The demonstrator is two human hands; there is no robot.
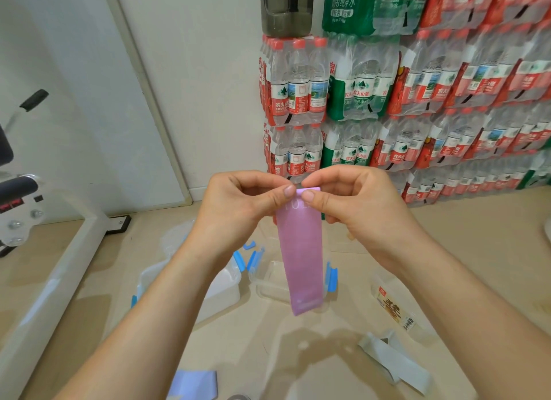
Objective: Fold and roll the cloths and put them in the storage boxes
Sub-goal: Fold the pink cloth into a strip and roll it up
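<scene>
A long narrow pink cloth (301, 259) hangs straight down in front of me. My left hand (244, 203) and my right hand (351, 203) both pinch its top edge between thumb and forefinger, close together. Below it on the floor stand clear storage boxes with blue clips: one open box (268, 283) right behind the hanging cloth and another (222, 289) partly hidden by my left forearm. A grey cloth (396, 364) lies loosely on the floor at the lower right. A blue cloth (193, 384) lies at the bottom edge.
Stacked packs of bottled water (417, 101) fill the wall ahead and to the right. White exercise equipment (44, 265) runs along the left. A clear box lid (176, 235) and a labelled plastic package (393, 310) lie on the beige floor.
</scene>
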